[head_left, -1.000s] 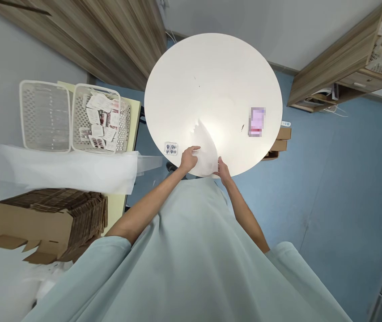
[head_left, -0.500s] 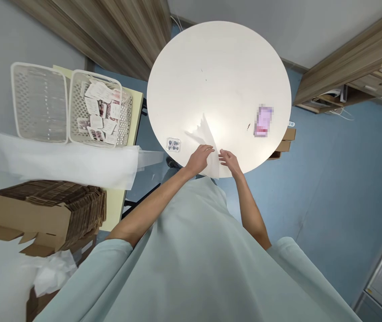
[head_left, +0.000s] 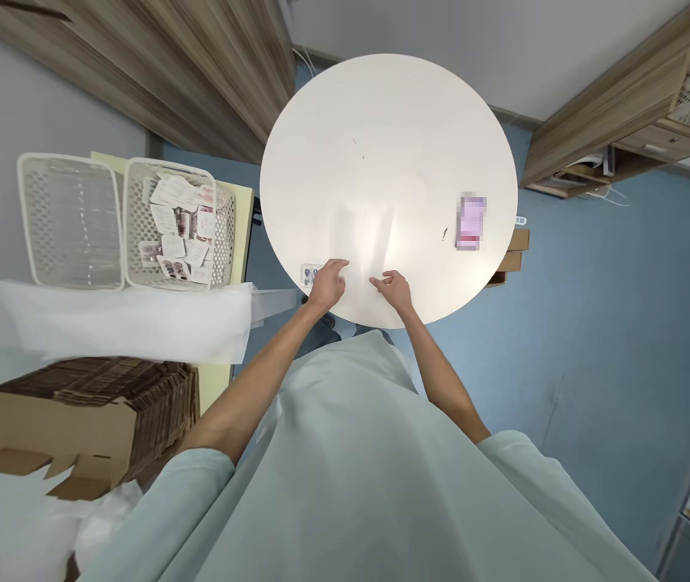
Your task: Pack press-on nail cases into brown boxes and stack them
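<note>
A thin, translucent white sheet lies between my hands near the front edge of the round white table; its outline is faint against the tabletop. My left hand is at the sheet's left side, index finger stretched out and thumb apart from it. It partly covers a small clear tray of dark pieces. Over the sheet's right side is my right hand, fingers extended leftward and apart. Whether either hand's fingertips touch the sheet is hard to make out.
A pixelated pink-purple item lies on the table's right side, beside a small dark scrap. At left, a side table carries a basket of small packs, another basket, white sheeting and folded cardboard boxes.
The sheet was raised and creased between my hands; now it lies flatter. My left hand has moved left over part of the clear tray, and my right hand has shifted slightly left.
</note>
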Demonstrator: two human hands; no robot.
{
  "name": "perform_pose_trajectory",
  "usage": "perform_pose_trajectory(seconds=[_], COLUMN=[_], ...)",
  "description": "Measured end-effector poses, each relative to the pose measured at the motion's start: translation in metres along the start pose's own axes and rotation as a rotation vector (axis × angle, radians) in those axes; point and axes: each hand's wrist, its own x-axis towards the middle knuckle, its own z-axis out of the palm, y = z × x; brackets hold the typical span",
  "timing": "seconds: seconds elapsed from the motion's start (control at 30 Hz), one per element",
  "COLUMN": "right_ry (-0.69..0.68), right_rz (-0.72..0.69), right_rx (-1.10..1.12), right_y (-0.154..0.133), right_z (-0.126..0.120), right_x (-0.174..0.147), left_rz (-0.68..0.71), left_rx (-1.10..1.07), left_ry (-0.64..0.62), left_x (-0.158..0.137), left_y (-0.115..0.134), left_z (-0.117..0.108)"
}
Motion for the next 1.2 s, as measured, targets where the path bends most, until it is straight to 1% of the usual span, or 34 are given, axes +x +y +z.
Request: perform_pose_trajectory(seconds=[0.07,0.2,0.33,0.47,0.53,0.67,0.8,0.9,1.03,1.1,1.2], right_ry=[0.041,0.11,0.184,0.221,0.235,0.259,0.301,0.333,0.34,0.343,0.353], right_rz=[0.039,0.067,0.045,0.015,-0.011,-0.055,-0.02,0.033,0.091,0.122,0.153], right_rx=[-0.055,-0.04,-0.081,-0.131,-0.142,-0.161,-0.156,-0.152,-0.176,-0.193,-0.196], right_y=[0.002,0.003,0.002,0.003,0.005,0.008,0.007,0.005,0.005,0.007,0.011], right_z=[0.009,0.014,0.008,-0.002,-0.007,-0.017,-0.023,-0.021,-0.01,-0.002,0.008], right_x=[0.003,0.01,0.022,0.032,0.035,0.037,0.035,0.031,0.02,0.014,0.007], left_rz=[-0.026,-0.071,-0.083,-0.1,-0.062,0.047,0.12,0.12,0.112,0.144,0.216], left_rx=[0.003,0.042,0.094,0.168,0.214,0.333,0.384,0.356,0.277,0.265,0.279], left_ry=[-0.004,-0.031,-0.066,-0.074,-0.093,-0.192,-0.239,-0.202,-0.106,-0.1,-0.143], left_x=[0.003,0.007,0.01,0.01,0.008,-0.002,-0.011,-0.012,-0.006,0.002,0.017], left_y=[-0.008,-0.021,-0.032,-0.048,-0.059,-0.081,-0.095,-0.094,-0.081,-0.071,-0.055], left_z=[-0.005,-0.016,-0.029,-0.041,-0.045,-0.051,-0.054,-0.054,-0.051,-0.048,-0.04])
